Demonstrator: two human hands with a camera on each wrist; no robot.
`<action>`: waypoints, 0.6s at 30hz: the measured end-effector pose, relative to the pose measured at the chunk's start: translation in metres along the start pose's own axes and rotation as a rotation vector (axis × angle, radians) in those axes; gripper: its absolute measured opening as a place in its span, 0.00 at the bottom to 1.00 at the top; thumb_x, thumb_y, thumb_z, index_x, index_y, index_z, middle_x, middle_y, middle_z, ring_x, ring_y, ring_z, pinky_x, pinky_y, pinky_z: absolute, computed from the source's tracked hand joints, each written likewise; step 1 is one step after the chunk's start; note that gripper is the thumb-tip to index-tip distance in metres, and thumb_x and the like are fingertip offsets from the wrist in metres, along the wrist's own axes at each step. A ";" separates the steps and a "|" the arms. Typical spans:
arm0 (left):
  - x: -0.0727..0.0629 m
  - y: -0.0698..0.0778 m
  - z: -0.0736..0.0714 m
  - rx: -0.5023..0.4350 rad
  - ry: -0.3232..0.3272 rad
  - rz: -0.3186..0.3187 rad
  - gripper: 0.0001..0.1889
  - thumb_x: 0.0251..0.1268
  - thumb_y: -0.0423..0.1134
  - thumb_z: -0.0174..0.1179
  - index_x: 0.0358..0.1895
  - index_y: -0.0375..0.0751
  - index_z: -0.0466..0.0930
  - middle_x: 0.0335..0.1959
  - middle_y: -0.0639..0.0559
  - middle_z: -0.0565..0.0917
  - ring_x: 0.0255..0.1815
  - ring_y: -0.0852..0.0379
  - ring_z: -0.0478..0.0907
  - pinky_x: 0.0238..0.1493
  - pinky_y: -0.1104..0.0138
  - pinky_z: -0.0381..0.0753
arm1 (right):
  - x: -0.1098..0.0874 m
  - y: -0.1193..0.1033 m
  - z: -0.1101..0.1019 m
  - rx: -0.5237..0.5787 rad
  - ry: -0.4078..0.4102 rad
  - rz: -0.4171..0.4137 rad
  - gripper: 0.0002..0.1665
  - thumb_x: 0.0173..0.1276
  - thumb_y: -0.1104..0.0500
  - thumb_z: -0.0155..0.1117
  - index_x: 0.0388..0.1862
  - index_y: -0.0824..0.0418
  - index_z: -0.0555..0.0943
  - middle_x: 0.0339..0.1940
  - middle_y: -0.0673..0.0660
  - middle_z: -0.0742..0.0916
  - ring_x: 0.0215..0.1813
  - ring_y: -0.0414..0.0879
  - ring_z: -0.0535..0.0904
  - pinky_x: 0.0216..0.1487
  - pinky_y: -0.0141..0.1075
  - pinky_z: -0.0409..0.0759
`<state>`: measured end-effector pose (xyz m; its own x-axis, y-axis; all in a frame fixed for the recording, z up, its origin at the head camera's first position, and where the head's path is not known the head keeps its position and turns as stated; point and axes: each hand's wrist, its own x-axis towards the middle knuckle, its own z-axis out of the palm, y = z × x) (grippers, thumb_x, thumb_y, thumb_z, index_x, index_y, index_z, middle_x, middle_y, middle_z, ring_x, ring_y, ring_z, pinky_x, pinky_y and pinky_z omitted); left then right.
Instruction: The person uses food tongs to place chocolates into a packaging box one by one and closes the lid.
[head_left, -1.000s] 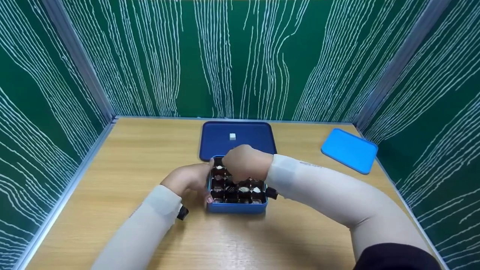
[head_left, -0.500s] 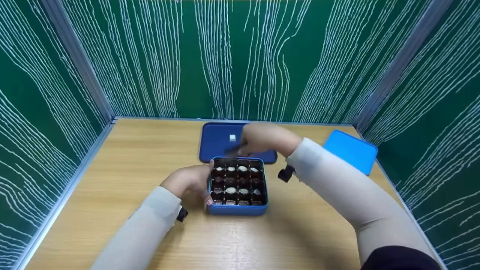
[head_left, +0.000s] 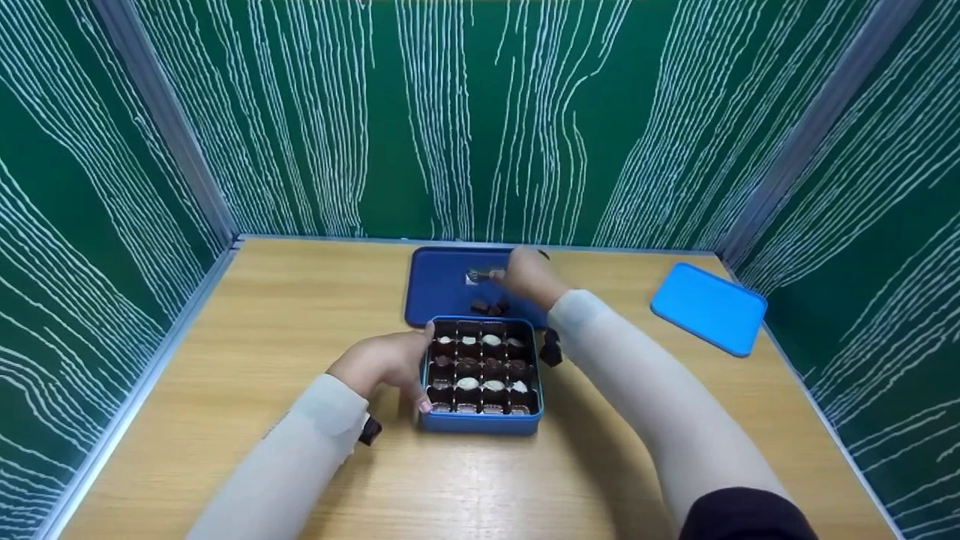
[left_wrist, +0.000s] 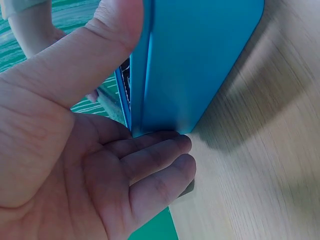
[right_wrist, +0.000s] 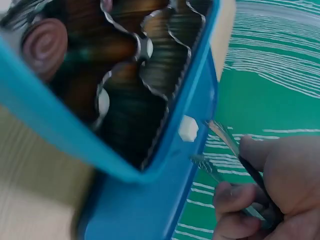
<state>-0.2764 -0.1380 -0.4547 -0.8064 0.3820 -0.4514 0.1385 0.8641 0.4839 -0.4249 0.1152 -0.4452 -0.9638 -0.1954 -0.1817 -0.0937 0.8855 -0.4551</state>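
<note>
My left hand (head_left: pixel 386 364) steadies a blue chocolate box (head_left: pixel 480 424) by its left side, the thumb at the near corner and the fingers toward the far one. In the left wrist view its fingertips (left_wrist: pixel 177 165) lie against the end of the box. Light and dark chocolates (head_left: pixel 492 365) fill several rows of the brown divided insert. Over the dark blue tray (head_left: pixel 433 292), my right hand (head_left: pixel 531 276) holds small metal tongs (right_wrist: pixel 226 137). The tong tips are apart, right beside a white cube (right_wrist: pixel 188 129) on the tray. Several brown chocolates (head_left: pixel 491 307) lie nearer the box.
At the far right of the wooden table (head_left: pixel 300 300) lies a bright blue lid (head_left: pixel 709 307). Green panels (head_left: pixel 510 120) with white lines stand along the back and both sides. The chocolate box stands directly in front of the dark blue tray.
My right hand has moved from over the chocolate box back to the tray's white cube, carrying the tongs. Brown chocolates on the tray have come into sight. My left hand stays on the box.
</note>
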 end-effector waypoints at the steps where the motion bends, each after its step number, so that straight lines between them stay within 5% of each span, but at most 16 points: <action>1: 0.000 0.000 0.000 0.006 -0.001 0.002 0.82 0.50 0.44 0.92 0.95 0.38 0.31 0.94 0.35 0.57 0.89 0.40 0.69 0.93 0.46 0.66 | 0.001 -0.003 0.003 0.001 0.006 0.016 0.21 0.88 0.46 0.66 0.36 0.58 0.86 0.25 0.49 0.78 0.24 0.43 0.73 0.26 0.36 0.75; 9: 0.000 0.000 0.000 0.012 -0.006 -0.006 0.82 0.51 0.44 0.92 0.95 0.40 0.30 0.95 0.34 0.54 0.91 0.36 0.66 0.94 0.45 0.63 | 0.003 -0.021 0.019 -0.009 0.026 0.028 0.15 0.90 0.48 0.64 0.52 0.59 0.85 0.41 0.55 0.87 0.39 0.49 0.84 0.42 0.43 0.85; 13: 0.001 0.000 -0.001 0.021 -0.004 -0.008 0.82 0.51 0.45 0.92 0.95 0.41 0.30 0.95 0.33 0.53 0.91 0.35 0.65 0.94 0.44 0.62 | 0.000 -0.018 0.015 -0.060 0.040 0.008 0.12 0.90 0.50 0.64 0.52 0.58 0.83 0.46 0.57 0.89 0.44 0.51 0.85 0.49 0.46 0.88; 18: 0.000 -0.001 0.000 0.010 -0.006 0.001 0.82 0.50 0.44 0.92 0.95 0.39 0.29 0.95 0.34 0.54 0.92 0.35 0.64 0.95 0.44 0.60 | -0.015 -0.009 -0.001 -0.200 0.040 -0.084 0.11 0.86 0.55 0.67 0.43 0.61 0.86 0.41 0.57 0.89 0.40 0.51 0.83 0.46 0.46 0.89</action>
<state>-0.2766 -0.1390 -0.4559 -0.8029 0.3845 -0.4554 0.1449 0.8671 0.4767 -0.4105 0.1108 -0.4373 -0.9593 -0.2582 -0.1140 -0.2175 0.9337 -0.2844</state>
